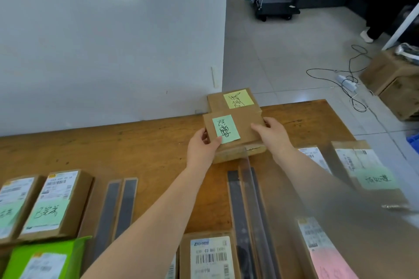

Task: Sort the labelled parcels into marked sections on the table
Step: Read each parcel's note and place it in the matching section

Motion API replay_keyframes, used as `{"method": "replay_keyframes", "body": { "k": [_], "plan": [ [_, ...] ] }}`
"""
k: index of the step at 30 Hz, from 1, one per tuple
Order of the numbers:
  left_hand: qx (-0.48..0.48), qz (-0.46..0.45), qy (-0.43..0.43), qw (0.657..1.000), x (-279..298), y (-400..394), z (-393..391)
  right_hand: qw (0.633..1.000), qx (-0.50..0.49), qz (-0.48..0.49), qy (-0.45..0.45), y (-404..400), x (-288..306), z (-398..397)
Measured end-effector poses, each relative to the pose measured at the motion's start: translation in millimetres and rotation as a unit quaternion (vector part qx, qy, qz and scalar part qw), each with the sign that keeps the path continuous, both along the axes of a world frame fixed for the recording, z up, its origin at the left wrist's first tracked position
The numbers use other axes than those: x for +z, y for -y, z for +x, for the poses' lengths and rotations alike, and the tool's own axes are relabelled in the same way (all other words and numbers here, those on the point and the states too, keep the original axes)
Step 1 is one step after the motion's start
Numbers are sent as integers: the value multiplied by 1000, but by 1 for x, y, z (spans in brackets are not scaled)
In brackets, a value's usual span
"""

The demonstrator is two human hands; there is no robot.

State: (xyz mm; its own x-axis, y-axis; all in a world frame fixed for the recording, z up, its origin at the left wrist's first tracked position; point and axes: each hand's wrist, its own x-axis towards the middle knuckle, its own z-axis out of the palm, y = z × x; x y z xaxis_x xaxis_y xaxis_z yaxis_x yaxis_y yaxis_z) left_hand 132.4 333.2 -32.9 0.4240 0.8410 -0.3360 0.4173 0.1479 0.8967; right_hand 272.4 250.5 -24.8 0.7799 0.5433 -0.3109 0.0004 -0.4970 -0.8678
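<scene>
A brown cardboard parcel (243,123) with a green sticky note (226,128) sits on top of another brown box (235,154) at the far middle of the wooden table (136,142). My left hand (203,149) grips its left edge and my right hand (271,135) grips its right edge. Behind it stands a parcel with a yellow note (238,98). Dark tape strips (118,206) and dark tape strips (244,210) mark sections on the table.
Two labelled boxes with green notes (52,201) and a green bag (43,260) lie at the near left. A barcode parcel (208,256) lies near the front, more labelled parcels (362,165) at the right. A white wall panel (113,41) rises behind; cables (347,79) and cartons (394,79) are on the floor.
</scene>
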Motion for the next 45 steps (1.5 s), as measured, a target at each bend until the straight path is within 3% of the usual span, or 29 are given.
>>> {"method": "replay_keyframes", "body": {
  "k": [9,14,20,24,28,32,36,42,45],
  "plan": [
    [61,115,111,985,83,29,-38,978,-11,204,42,29,74,-36],
    [87,140,155,974,134,67,-79,941,-3,337,-7,63,121,-70],
    [110,295,130,940,157,119,-156,923,74,376,-32,111,156,-123],
    [109,245,188,945,167,158,-210,914,134,380,-50,136,170,-158],
    [119,266,169,941,164,193,-251,906,202,369,-44,153,177,-192],
    [127,184,211,952,155,215,-280,909,206,357,-66,160,174,-220],
    [142,96,292,941,152,226,-299,907,207,353,-100,160,167,-251],
    [180,62,334,923,144,215,-327,902,268,312,-128,166,145,-316],
    [176,43,324,929,142,204,-344,915,245,301,-116,159,134,-344]
  ]
}}
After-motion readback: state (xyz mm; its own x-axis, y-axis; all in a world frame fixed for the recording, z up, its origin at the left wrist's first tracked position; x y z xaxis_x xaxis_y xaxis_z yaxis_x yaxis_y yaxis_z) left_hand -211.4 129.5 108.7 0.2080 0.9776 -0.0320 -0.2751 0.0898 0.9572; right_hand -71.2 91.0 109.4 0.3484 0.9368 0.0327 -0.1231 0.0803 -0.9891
